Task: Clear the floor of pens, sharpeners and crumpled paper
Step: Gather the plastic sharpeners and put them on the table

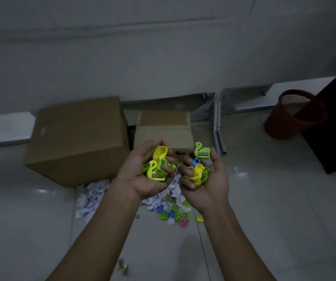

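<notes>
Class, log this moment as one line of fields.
left hand: holds sharpeners | right hand: holds sharpeners | open box: ahead | floor: paper, more sharpeners remain

**Camera placement: single head-worn view**

One wide-angle camera only, worn on the person's head, facing forward and steeply down. It sits close above both forearms, which enter from the bottom edge. The tiled floor (41, 230) fills the lower frame; the wall (163, 57) closes the top. Straight lines bow towards the edges. No second view exists, so nothing is shared.
</notes>
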{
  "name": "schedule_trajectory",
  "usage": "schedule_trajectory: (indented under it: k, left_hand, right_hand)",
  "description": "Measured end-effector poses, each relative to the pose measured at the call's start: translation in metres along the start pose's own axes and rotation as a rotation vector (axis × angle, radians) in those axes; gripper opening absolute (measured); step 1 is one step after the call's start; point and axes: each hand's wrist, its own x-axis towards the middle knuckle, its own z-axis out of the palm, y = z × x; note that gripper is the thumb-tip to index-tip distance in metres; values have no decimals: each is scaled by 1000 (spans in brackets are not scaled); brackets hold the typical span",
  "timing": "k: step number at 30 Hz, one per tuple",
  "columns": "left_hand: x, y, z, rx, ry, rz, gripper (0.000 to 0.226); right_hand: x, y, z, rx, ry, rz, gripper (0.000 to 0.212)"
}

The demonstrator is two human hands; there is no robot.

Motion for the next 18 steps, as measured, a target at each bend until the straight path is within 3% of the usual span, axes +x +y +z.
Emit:
schedule_trajectory:
  k: [5, 10, 15, 18]
  left_hand:
    - [-92, -1, 124, -64, -50, -37, 13]
    - [-166, -8, 236, -113, -170, -45, 47]
    - [-205, -27, 342, -57, -218, -41, 45]
    - [-213, -48, 392, -8, -186, -60, 20]
  right_hand:
    - [-95, -68, 121, 3, 40, -61, 40]
    - [-184, -138, 220, 4, 63, -122, 40]
    - [-252, -213, 281, -51, 65, -194, 42]
    - [-283, -253, 295, -72, 69, -238, 43]
